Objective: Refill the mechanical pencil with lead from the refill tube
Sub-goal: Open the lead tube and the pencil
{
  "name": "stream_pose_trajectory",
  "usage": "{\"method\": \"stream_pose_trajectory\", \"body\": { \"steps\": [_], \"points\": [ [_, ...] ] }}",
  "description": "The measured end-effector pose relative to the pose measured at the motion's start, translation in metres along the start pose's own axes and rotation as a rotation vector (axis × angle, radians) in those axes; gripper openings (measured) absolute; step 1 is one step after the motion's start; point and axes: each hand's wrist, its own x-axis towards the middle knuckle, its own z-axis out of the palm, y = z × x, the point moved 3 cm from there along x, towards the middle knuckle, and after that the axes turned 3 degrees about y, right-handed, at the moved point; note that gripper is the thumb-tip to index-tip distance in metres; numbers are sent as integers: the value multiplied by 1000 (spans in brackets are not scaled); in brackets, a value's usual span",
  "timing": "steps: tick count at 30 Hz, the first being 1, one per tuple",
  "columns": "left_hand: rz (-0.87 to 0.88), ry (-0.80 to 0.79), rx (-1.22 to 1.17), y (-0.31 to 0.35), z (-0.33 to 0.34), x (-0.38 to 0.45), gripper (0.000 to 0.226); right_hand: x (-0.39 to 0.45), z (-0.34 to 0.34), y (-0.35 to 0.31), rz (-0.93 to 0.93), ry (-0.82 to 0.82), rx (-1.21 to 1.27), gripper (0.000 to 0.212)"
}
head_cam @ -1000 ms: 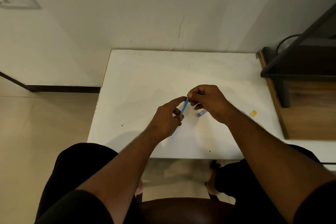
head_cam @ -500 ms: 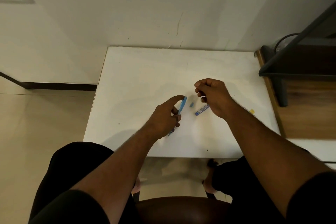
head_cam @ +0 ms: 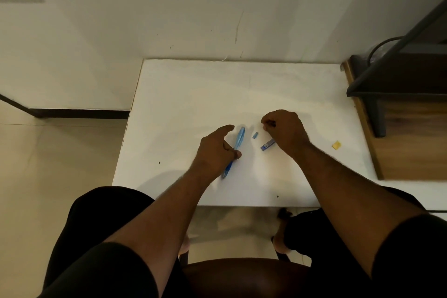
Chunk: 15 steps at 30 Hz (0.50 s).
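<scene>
My left hand (head_cam: 214,152) grips the blue mechanical pencil (head_cam: 239,139) around its lower half. Its index finger sticks out, and the pencil's tip points toward me, low over the white table (head_cam: 183,104). A small blue cap (head_cam: 254,135) lies on the table just right of the pencil's top end. The blue lead refill tube (head_cam: 266,145) lies flat beside it, its right end hidden under my right hand (head_cam: 286,132). That hand hovers with its fingers curled and pinched together; whether anything tiny is held between them is not visible.
A small yellow piece (head_cam: 336,144) lies near the table's right edge. A dark metal shelf frame (head_cam: 377,94) on a wooden surface stands at the right. The wall runs along the table's far edge. My knees are under the near edge.
My right hand has pulled away from the pencil's top and moved right. The small blue cap now lies on the table. My left hand has lowered the pencil toward the tabletop.
</scene>
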Motion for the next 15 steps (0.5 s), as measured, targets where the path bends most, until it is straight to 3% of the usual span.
{"method": "stream_pose_trajectory", "body": {
  "steps": [6,10,15],
  "points": [
    [-1,65,37,1,3,1,71,-6,-15,7,121,83,119,15],
    [49,70,115,-2,5,5,67,-8,-19,18,264,42,69,7],
    [40,69,119,-2,5,5,70,-19,-16,16,363,42,16,43]
  ]
}}
